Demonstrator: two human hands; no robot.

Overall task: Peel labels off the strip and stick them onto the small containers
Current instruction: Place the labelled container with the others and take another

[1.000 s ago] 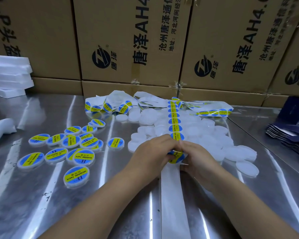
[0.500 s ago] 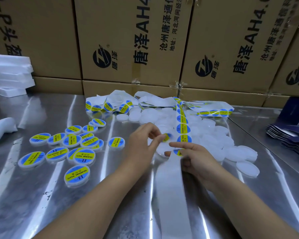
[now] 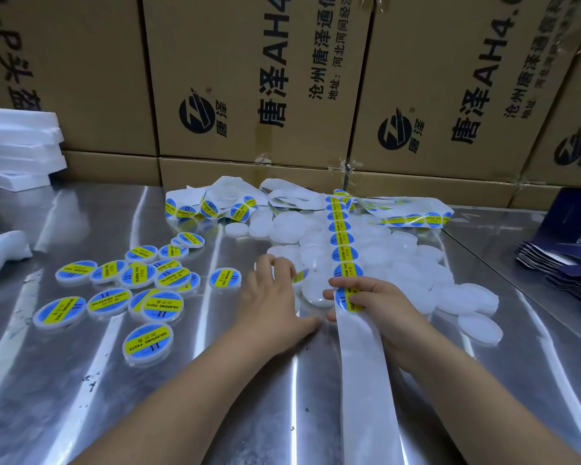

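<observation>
Left hand (image 3: 275, 297), fingers curled, carries a peeled label (image 3: 300, 275) at its fingertips. The nearest blank container (image 3: 316, 293) lies just right of those fingertips, between the two hands. Right hand (image 3: 379, 302) pinches the strip (image 3: 344, 253), whose long axis runs straight away beyond its fingers.

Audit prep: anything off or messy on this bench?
Nothing looks damaged. Strip lies tangled in a heap at the back; labelled containers at left are scattered, some overlapping; dark specks dot the table near them.
</observation>
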